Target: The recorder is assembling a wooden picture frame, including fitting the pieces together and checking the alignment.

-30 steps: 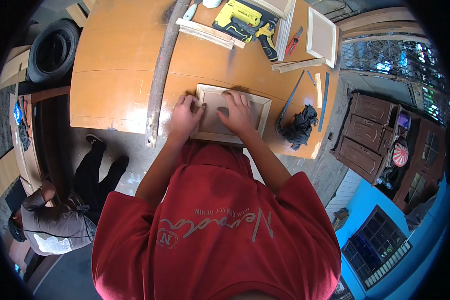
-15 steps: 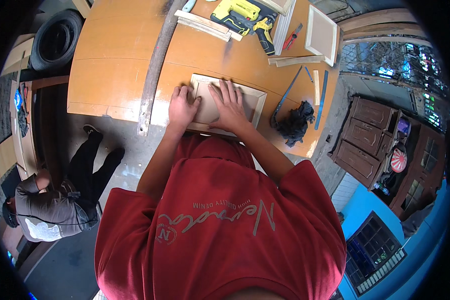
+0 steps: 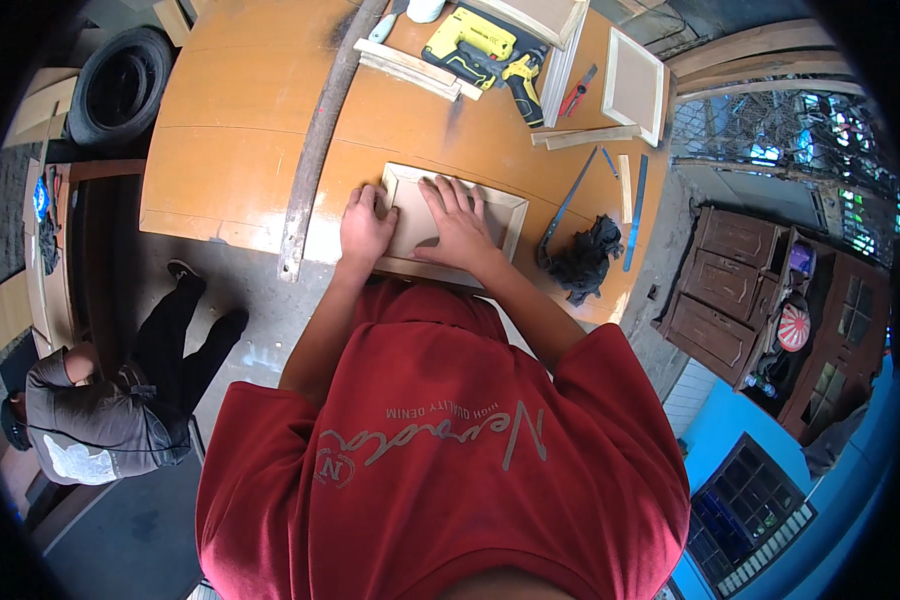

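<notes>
Wooden panel [image 3: 450,225] lies flat under both hands' spread fingers [image 3: 448,195].

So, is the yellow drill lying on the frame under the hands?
No, the drill lies at the table's far edge, well apart from the frame.

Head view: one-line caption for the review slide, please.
Both hands, left hand and right hand, press flat on a framed wooden panel on an orange workbench.
</notes>
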A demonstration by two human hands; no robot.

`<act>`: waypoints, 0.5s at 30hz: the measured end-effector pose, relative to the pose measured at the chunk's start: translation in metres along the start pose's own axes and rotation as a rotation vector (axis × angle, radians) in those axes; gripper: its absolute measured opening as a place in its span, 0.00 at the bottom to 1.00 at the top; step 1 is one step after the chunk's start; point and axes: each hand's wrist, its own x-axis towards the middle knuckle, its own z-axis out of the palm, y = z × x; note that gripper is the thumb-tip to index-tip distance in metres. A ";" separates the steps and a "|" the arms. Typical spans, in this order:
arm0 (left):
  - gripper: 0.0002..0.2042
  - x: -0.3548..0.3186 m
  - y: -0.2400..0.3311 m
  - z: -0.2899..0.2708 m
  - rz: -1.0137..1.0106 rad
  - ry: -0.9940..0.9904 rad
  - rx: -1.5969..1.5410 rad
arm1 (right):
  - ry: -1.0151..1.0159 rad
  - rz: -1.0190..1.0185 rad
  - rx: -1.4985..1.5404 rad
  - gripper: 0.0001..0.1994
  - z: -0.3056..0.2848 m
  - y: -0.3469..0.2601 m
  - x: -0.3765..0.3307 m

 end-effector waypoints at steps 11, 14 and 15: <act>0.17 0.010 -0.013 -0.003 -0.014 0.029 -0.185 | -0.020 -0.022 -0.029 0.59 -0.009 0.007 0.004; 0.16 0.016 -0.029 -0.002 -0.108 -0.051 -0.309 | 0.007 -0.032 -0.022 0.56 -0.008 0.007 0.005; 0.16 0.018 -0.035 -0.001 -0.107 -0.043 -0.313 | 0.021 -0.034 -0.008 0.55 -0.008 0.007 0.006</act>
